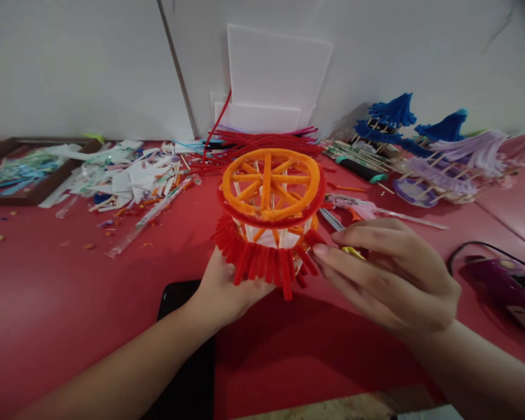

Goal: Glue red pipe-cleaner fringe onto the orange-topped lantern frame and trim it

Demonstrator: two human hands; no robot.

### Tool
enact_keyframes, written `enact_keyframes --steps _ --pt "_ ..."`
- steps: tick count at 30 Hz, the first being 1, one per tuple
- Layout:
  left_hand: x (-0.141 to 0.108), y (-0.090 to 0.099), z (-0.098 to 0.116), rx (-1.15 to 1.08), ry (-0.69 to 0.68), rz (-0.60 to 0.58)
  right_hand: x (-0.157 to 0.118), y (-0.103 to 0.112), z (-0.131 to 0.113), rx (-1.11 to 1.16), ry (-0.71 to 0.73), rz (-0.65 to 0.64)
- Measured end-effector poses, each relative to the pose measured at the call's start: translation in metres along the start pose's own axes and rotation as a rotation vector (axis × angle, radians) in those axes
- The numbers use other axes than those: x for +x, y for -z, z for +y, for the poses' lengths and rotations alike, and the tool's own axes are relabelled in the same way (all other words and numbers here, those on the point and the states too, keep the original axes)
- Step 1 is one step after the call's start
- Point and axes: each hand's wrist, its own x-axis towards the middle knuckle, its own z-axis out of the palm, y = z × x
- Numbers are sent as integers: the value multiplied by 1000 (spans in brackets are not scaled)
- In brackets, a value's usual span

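The fingers (378, 236) of the right hand (394, 280) are narrow, pinching a short red strip (314, 237) at the right edge of the fringe. Close to them show a grey blade (331, 220) and a yellow loop (353, 252), apparently scissors; whether held or lying on the desk cannot be determined.

The left hand (230, 294) holds the model (266, 186) from below at the centre of the frame, its fingertips hidden behind the fringe. The model has an orange spoked top with a red rim, pale sticks beneath and a fringe (262, 263) of red strips lower down.

A black flat object (192, 367) lies under the left forearm, lower left of centre. Right of the model lies a pink glue gun (356, 207); a purple power strip (503, 286) is at the right edge.

Upper right: blue models (441, 128) and a lilac model (446, 175). Upper centre: red stems (266, 142) before white boards (280, 70). Left: mixed scraps (135, 178) beside a brown frame (9, 199). All rest on a red desk (114, 303).
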Motion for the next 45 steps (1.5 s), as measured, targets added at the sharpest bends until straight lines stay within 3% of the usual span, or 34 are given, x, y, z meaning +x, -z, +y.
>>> enact_keyframes --steps 7,13,17,19,20,25,28,32,35,37,41,43,45 --pt "-1 4 -3 -19 33 -35 2 1 0 1 36 10" --pt "-1 2 -1 -22 23 34 1 -4 2 15 30 40" --pt "3 3 -3 11 -39 192 -7 -11 13 237 -347 46" --pt "6 6 -3 39 -52 251 -9 -14 22 271 -500 -127" --pt "8 7 -3 54 -54 268 -9 -15 26 255 -511 -251" --pt "12 10 -3 132 -92 238 -6 -16 31 192 -369 -883" --pt "12 9 -3 184 -104 251 -8 -17 26 183 -377 -990" --pt "12 9 -3 217 -142 252 -12 -20 26 177 -408 -950" --pt "11 11 -4 276 -171 237 -13 -22 29 134 -466 -849" --pt "10 12 -4 306 -193 247 -14 -21 30 124 -549 -661" --pt "9 9 -2 336 -215 248 -15 -17 23 174 -671 -141" --pt "8 7 0 374 -231 235 -12 -12 16 157 -602 -11" --pt "6 6 3 427 -244 224 -7 -6 8 144 -470 32"
